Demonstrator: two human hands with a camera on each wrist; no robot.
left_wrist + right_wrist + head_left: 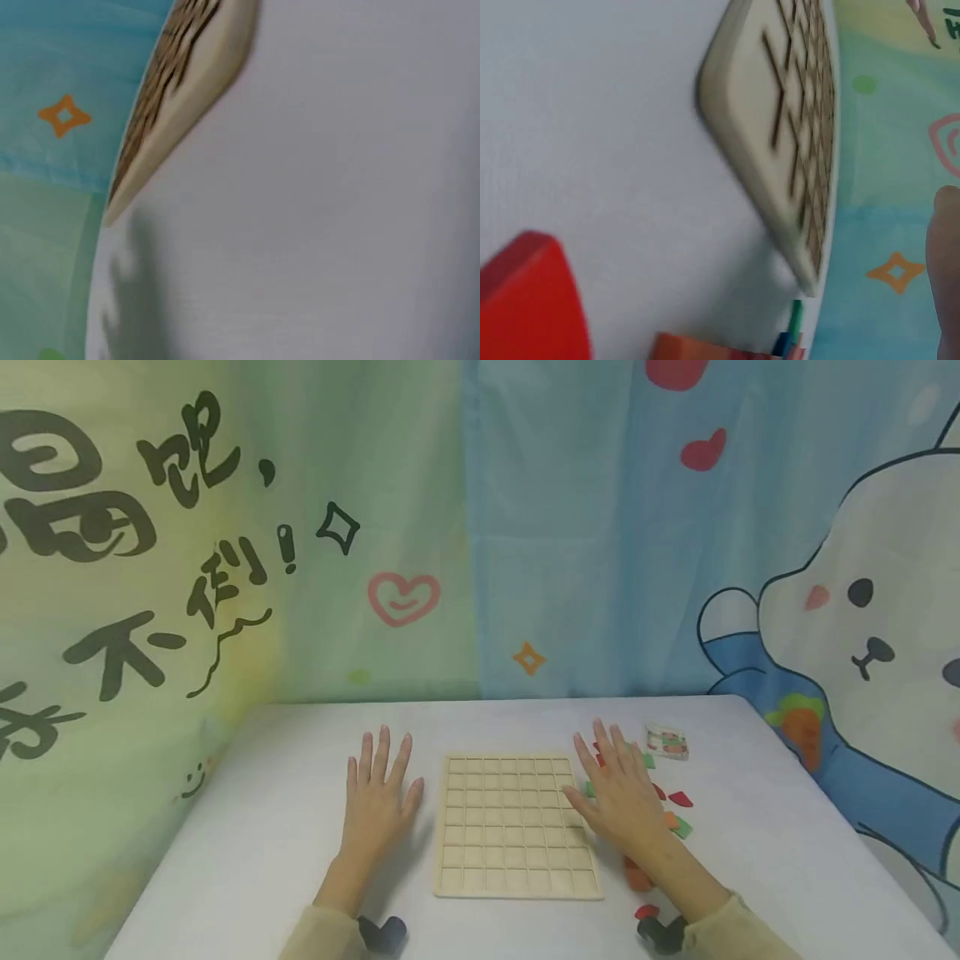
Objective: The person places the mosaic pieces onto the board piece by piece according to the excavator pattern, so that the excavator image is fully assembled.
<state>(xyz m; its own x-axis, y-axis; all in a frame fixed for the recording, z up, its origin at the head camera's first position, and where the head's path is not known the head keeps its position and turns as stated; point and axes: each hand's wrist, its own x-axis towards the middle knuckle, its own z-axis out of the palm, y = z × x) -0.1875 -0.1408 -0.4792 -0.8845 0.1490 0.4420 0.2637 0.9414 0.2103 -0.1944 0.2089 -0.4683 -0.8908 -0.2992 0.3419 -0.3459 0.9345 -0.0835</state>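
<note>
A pale wooden board (514, 825) with a grid of square recesses lies in the middle of the white table. To its left, my left hand (377, 817) is spread with the fingers straight, holding nothing. My right hand (621, 795), also spread and holding nothing, overlaps the board's right edge in the head view. Small coloured pieces lie around and partly behind this hand, among them a red piece (681, 799), an orange piece (637, 875) and a green piece (682, 828). In the right wrist view a red piece (532, 304) appears close up, and a fingertip (945, 262) shows at the right edge.
A small packet or card (667, 742) with a printed picture lies at the back right of the white table (247, 852). Behind the table hangs a printed curtain (555, 527). Dark heart-shaped items (384, 935) show beside both wrists.
</note>
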